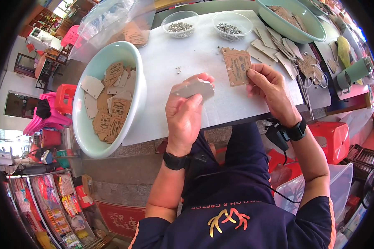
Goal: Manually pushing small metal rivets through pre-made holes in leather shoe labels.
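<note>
My left hand (186, 114) grips a grey cardboard tag (194, 88), seen tilted, with the thumb on its near face and the fingers behind. My right hand (271, 88) pinches the right edge of a brown printed cardboard tag (237, 66) with small holes at its corners. Both tags are over the white tabletop and apart from each other. Between them and the back edge stand two clear round tubs of small metal eyelets, the left tub (180, 34) and the right tub (232, 38). A few loose eyelets (178, 70) lie on the white surface.
A pale green basin (141, 85) of brown and grey tags stands at the left. Another green basin (322, 35) sits at the back right, near stacked tags (274, 47) and white cords (307, 85). A green flask (357, 70) is farther right; a red stool (330, 139) stands below.
</note>
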Tool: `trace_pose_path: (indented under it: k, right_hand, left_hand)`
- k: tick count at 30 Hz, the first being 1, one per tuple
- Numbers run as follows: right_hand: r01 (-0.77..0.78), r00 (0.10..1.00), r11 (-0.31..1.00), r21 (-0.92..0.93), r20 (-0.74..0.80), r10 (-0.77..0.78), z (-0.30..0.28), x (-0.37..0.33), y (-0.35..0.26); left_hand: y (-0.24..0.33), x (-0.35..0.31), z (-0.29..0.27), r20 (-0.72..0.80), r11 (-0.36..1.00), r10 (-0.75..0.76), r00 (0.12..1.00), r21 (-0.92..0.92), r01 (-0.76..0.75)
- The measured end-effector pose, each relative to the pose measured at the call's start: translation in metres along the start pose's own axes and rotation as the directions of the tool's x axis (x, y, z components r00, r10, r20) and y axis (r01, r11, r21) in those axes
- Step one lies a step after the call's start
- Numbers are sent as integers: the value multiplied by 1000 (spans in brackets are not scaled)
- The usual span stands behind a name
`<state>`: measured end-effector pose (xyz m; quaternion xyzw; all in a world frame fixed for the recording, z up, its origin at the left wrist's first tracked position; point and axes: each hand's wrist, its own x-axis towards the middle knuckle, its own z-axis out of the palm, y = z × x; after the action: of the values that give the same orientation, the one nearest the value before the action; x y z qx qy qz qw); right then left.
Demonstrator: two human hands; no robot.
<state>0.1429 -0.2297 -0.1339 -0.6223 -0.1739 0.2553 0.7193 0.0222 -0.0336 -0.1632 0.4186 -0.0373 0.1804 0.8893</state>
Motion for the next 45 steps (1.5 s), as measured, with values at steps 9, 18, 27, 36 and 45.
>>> trace_pose_path:
  k: [9,18,27,36,45]
  right_hand:
    - [89,996,993,82,12,-91,-4,-3,5]
    - [130,988,983,127,71,-140,-7,-1,12]
    - [138,985,980,145,80,-151,-10,-2,12]
    - [147,985,984,97,77,-155,-8,-5,10]
    - [75,996,995,-60,50,-72,4,-9,-2]
  left_hand:
    - [4,-16,26,349,329,491,798,774,-541]
    - [13,-19,32,469,-61,528,707,852,-520]
    - [20,-16,38,467,-165,480,742,879,-447]
    - [7,-6,29,-211,836,-80,974,518,181]
    - [9,-7,41,-117,826,-38,992,556,97]
